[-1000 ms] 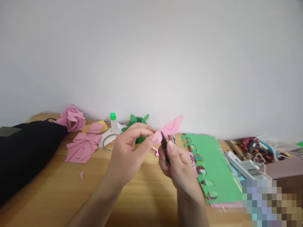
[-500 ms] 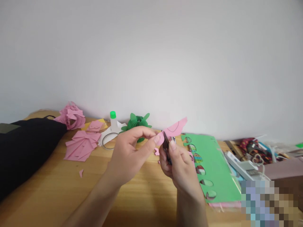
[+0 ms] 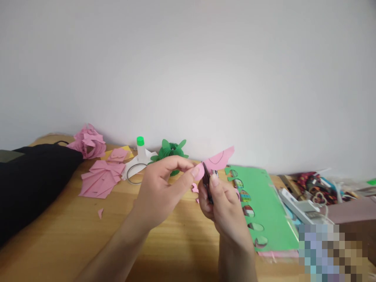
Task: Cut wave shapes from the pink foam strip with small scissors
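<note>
My left hand (image 3: pixel 161 192) pinches a small piece of pink paper (image 3: pixel 219 158) by its left end, between thumb and forefinger. A curved dark line is drawn on the paper, and its edges are cut in curves. My right hand (image 3: pixel 221 199) is closed around a pair of dark scissors (image 3: pixel 206 176), whose blades point up and meet the paper close to my left fingertips. The handles are mostly hidden in my fist. Behind my left hand stands a green paper figure (image 3: pixel 173 150) with pleated sides, partly covered. Small pink paper scraps (image 3: pixel 194 188) lie between my hands.
Folded pink paper pieces (image 3: pixel 101 180), a glue stick (image 3: pixel 141 149) and a round ring (image 3: pixel 135 174) lie at left, near a black bag (image 3: pixel 32 180). To the right are a green sheet with cutouts (image 3: pixel 273 211), a white power strip (image 3: pixel 301 205) and mixed clutter. A wall (image 3: pixel 188 70) rises behind.
The pink paper's free right end has shifted slightly to the right and the scissor blades look closer together. Both hands stay almost in place.
</note>
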Action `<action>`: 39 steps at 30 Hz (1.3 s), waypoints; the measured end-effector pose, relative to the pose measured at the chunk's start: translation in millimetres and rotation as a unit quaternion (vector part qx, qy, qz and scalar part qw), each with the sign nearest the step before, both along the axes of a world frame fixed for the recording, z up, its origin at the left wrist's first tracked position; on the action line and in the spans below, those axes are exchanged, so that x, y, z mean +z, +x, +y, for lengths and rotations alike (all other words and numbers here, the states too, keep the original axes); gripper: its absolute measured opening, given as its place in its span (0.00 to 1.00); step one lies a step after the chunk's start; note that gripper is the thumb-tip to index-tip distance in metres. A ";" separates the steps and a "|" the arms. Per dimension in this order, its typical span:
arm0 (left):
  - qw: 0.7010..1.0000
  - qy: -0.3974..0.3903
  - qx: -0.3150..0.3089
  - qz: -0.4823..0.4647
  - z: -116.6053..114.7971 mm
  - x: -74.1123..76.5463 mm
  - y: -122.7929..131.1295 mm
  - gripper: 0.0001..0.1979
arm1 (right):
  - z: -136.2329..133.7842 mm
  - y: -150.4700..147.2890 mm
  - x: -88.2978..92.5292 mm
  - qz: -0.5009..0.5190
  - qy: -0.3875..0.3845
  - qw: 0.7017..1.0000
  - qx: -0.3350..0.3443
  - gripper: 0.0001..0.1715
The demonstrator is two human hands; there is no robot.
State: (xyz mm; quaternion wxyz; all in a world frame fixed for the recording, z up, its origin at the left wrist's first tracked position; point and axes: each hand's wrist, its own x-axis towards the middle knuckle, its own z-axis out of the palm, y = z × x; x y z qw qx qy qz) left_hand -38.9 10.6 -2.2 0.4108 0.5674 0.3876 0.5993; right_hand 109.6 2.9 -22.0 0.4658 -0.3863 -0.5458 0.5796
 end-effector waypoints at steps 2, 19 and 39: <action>1.000 0.000 0.001 0.003 0.2 1.1 0.0 0.07 | -0.1 -0.1 0.2 -0.001 0.002 1.000 0.000 0.30; 1.000 0.025 0.001 -0.019 1.4 2.9 -0.7 0.09 | -1.9 0.0 4.4 -0.003 0.010 1.000 0.009 0.29; 0.999 0.036 -0.031 -0.009 0.9 3.8 -6.8 0.08 | -2.0 4.2 6.4 -0.041 0.033 0.998 0.029 0.29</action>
